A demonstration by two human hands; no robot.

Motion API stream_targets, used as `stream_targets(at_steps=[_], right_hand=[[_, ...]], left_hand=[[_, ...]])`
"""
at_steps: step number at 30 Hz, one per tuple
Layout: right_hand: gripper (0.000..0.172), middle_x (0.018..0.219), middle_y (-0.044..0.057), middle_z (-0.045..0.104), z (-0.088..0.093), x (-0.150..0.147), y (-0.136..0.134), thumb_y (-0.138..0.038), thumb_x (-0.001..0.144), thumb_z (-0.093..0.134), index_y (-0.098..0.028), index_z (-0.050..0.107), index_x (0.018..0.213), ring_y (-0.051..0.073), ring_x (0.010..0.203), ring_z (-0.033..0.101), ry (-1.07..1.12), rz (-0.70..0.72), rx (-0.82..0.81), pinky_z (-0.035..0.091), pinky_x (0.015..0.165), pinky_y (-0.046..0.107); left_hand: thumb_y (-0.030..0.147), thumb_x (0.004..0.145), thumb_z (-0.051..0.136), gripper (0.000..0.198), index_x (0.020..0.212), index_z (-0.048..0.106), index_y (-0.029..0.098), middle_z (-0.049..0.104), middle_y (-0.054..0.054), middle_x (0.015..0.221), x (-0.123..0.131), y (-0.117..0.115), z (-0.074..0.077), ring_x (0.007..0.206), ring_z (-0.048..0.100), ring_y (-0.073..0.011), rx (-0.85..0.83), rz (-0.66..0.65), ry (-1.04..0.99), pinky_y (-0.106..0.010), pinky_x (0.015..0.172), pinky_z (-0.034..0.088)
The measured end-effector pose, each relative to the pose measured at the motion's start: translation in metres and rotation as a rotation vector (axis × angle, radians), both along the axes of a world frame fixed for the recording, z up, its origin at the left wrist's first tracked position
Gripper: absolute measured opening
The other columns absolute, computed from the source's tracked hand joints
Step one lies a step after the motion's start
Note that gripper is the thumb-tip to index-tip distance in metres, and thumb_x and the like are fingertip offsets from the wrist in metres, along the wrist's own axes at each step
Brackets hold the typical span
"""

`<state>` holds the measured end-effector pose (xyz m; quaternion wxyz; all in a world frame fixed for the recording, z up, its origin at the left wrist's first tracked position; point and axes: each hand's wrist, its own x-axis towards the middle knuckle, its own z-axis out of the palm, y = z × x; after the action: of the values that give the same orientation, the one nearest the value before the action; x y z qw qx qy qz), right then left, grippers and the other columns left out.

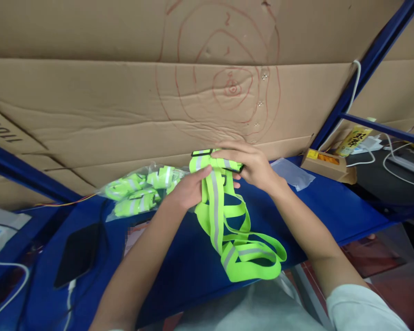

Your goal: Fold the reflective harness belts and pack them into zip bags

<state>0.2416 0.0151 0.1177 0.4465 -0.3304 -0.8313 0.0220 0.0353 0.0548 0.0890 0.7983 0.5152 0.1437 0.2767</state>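
Bright yellow-green reflective straps (pixel 215 207) with grey stripes and black buckles are bunched between my two hands, above the blue table. My left hand (pixel 189 187) grips the bundle from the left, thumb laid across the front. On the upper right side, my right hand (pixel 250 163) closes over a folded part near a black buckle, its fingers reaching across the top. Long loops of strap hang down toward the table's front edge. Behind my left hand lies a clear plastic bag (pixel 134 189) of similar folded straps.
A black phone (pixel 77 253) with a white cable lies at left on the blue table (pixel 179 257). An open cardboard box (pixel 326 164), a clear plastic sleeve (pixel 292 173) and a yellow bottle (pixel 353 139) are at right. Cardboard (pixel 89 101) with red rings stands behind.
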Motion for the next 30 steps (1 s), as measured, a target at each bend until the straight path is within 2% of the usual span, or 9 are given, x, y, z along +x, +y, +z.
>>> stream_targets(at_steps=[3,5,10,12,14,17,21,26,30], right_hand=[[0.045,0.153,0.003,0.057,-0.005,0.0,0.003,-0.014,0.099,0.05,-0.032,0.069,0.135,0.024,0.141,0.054,-0.116,-0.038,0.087,0.045,0.118,0.045],[0.048,0.158,0.002,0.051,-0.005,-0.002,0.002,-0.012,0.1,0.049,-0.034,0.066,0.139,0.023,0.15,0.045,-0.172,-0.056,0.123,0.038,0.125,0.047],[0.064,0.175,0.002,0.018,0.002,0.004,0.0,-0.012,0.101,0.045,-0.034,0.04,0.16,0.026,0.164,0.007,-0.239,0.0,-0.027,0.017,0.132,0.056],[0.074,0.176,0.006,0.015,0.004,0.006,-0.001,-0.025,0.099,0.058,-0.032,0.026,0.165,0.028,0.163,0.013,-0.172,0.07,-0.107,0.023,0.13,0.055],[0.074,0.169,0.012,0.031,0.004,0.001,-0.004,-0.037,0.096,0.066,-0.027,0.033,0.161,0.029,0.155,0.034,0.011,0.006,-0.094,0.037,0.123,0.05],[0.028,0.129,0.011,0.066,-0.004,-0.024,-0.014,-0.033,0.102,0.057,-0.02,0.062,0.126,0.022,0.118,0.064,0.231,-0.184,-0.002,0.053,0.101,0.037],[0.022,0.11,0.007,0.072,-0.027,-0.066,-0.027,-0.028,0.103,0.053,-0.019,0.066,0.12,0.019,0.098,0.069,-0.105,-0.083,-0.15,0.053,0.086,0.03],[0.047,0.12,0.01,0.071,-0.047,-0.081,-0.02,-0.035,0.108,0.043,-0.025,0.048,0.154,0.022,0.089,0.07,-0.358,-0.392,-0.16,0.048,0.068,0.03],[0.042,0.114,0.01,0.071,-0.046,-0.068,-0.008,-0.027,0.104,0.047,-0.024,0.055,0.146,0.022,0.089,0.067,-0.387,-0.509,-0.122,0.043,0.064,0.029]], left_hand=[[0.08,0.056,0.084,0.09,0.119,0.075,0.017,0.077,-0.02,0.118,-0.006,0.003,0.003,0.122,0.067,-0.0481,0.024,-0.024,-0.036,-0.059,0.1,0.058],[0.087,0.058,0.078,0.095,0.123,0.073,0.018,0.078,-0.019,0.115,-0.008,0.005,0.008,0.118,0.069,-0.048,0.004,0.038,-0.05,-0.06,0.096,0.06],[0.039,0.086,0.073,0.039,0.114,0.075,0.012,0.08,-0.014,0.093,-0.004,0.007,0.014,0.097,0.078,-0.038,-0.116,0.308,0.052,-0.054,0.091,0.064],[0.032,0.085,0.074,0.035,0.114,0.076,0.012,0.08,-0.014,0.095,0.0,0.008,0.013,0.1,0.078,-0.0367,-0.112,0.358,0.024,-0.052,0.096,0.063],[0.036,0.087,0.072,0.036,0.115,0.076,0.014,0.08,-0.014,0.103,0.003,0.008,0.013,0.108,0.076,-0.0365,-0.084,0.443,-0.061,-0.051,0.1,0.061],[0.042,0.09,0.071,0.036,0.115,0.075,0.017,0.078,-0.011,0.114,0.005,0.008,0.016,0.116,0.073,-0.0319,-0.04,0.68,-0.189,-0.044,0.103,0.06],[0.043,0.091,0.071,0.032,0.109,0.074,0.017,0.078,-0.01,0.113,0.005,0.006,0.024,0.114,0.073,-0.0264,-0.026,0.946,-0.24,-0.034,0.099,0.06],[0.038,0.089,0.073,0.031,0.115,0.072,0.021,0.073,-0.008,0.129,0.002,0.002,0.031,0.118,0.071,-0.0237,-0.004,1.048,-0.323,-0.033,0.1,0.058],[0.033,0.091,0.072,0.021,0.109,0.073,0.021,0.074,-0.005,0.126,0.0,0.002,0.034,0.118,0.071,-0.0235,-0.073,1.045,-0.345,-0.031,0.098,0.059]])
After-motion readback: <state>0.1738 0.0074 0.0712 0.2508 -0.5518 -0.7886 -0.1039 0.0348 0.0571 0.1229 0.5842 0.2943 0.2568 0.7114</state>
